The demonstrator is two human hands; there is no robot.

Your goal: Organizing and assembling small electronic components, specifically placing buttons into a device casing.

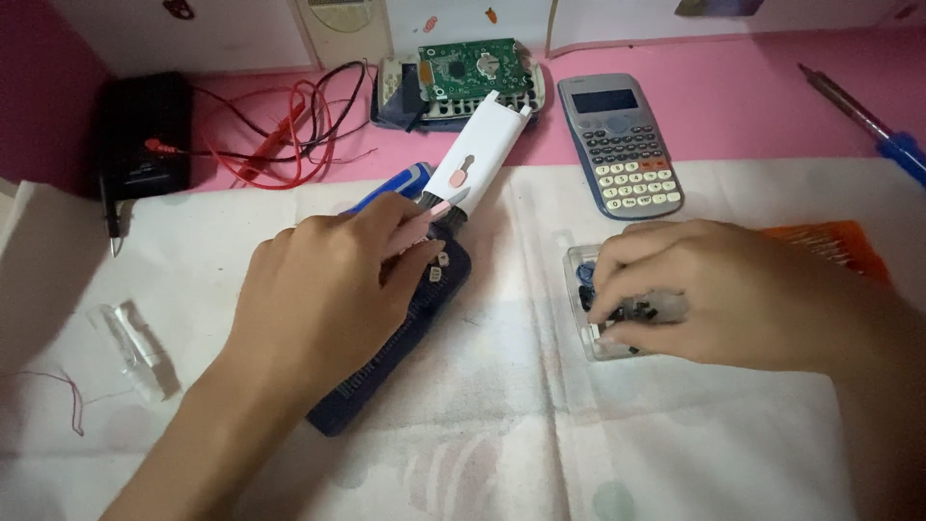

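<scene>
**Listener:** White cloth first, I gather. What lies nearest?

**Operator:** White cloth covers the near part of the desk, and I see both forearms coming in over it. At near left lies a small clear plastic piece, well apart from the hands.

**Listener:** And the hands?

**Operator:** My view shows the left hand resting on a dark blue calculator body, which lies slanted on the cloth. Its fingers pinch the pink end of a white cleaning tool, so that hand is closed on it. Two loose key caps sit on the body just beside the fingertips.

**Listener:** The right one?

**Operator:** The right hand lies curled over a clear plastic tray of small dark parts, fingertips down among them. I cannot tell whether it has pinched one.

**Listener:** How would you do this well?

**Operator:** I judge it best to keep the left hand pressing the body flat so the caps stay put, and to pick one part at a time, lifting straight up.

**Listener:** Farther back?

**Operator:** An orange case beside the tray, then on pink desk a grey calculator, a green circuit board, red and black leads, and a black box.
</scene>
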